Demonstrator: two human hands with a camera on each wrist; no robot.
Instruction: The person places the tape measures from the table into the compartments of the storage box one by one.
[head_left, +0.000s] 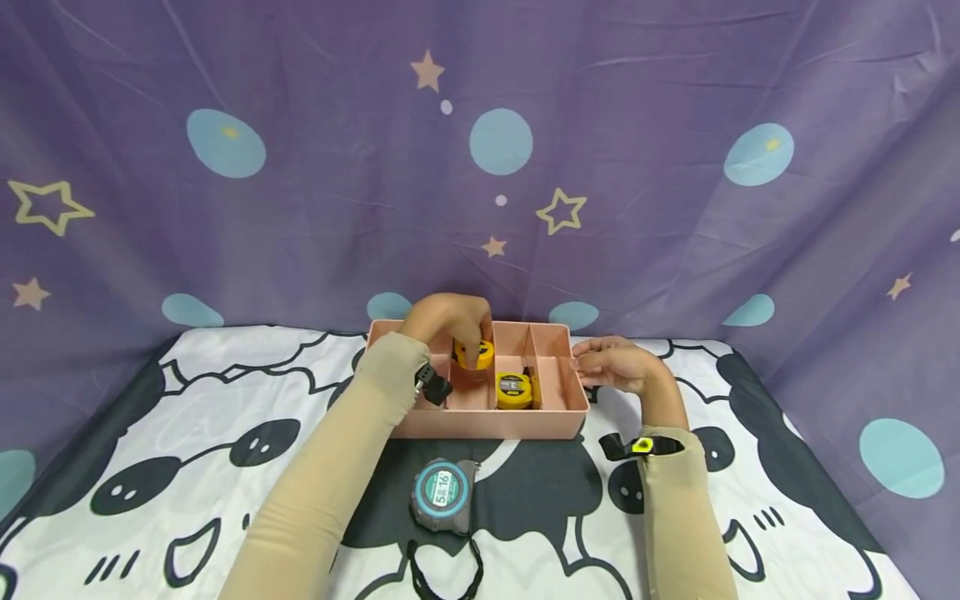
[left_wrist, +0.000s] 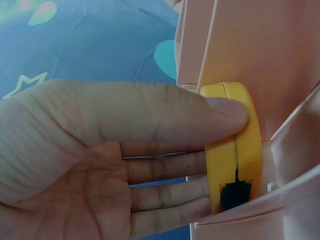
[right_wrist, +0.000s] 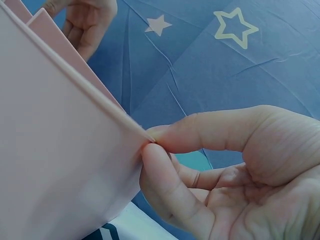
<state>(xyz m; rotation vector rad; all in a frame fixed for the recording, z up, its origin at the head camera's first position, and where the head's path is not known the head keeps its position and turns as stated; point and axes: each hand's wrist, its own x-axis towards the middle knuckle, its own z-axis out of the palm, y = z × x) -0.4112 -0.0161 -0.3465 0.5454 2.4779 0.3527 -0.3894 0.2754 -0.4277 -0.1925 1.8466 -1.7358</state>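
A pink divided box (head_left: 480, 425) stands against the curtain. My left hand (head_left: 453, 319) reaches down into a compartment left of its middle and grips a round yellow tape measure (head_left: 480, 357). In the left wrist view, the thumb presses one side of this yellow case (left_wrist: 232, 150) and the fingers go behind it; a black patch shows near its lower end. At the box's right end, my right hand (head_left: 618, 365) pinches the rim between thumb and forefinger, as the right wrist view shows. Another yellow tape measure (head_left: 513, 390) lies in the compartment right of the left hand's.
In front of the box lies a grey tape measure (head_left: 442, 496) with a teal-ringed face and a black wrist strap (head_left: 446, 593). A black and white cartoon cloth (head_left: 202, 467) covers the table. Behind hangs a purple curtain (head_left: 337, 208) with stars and dots.
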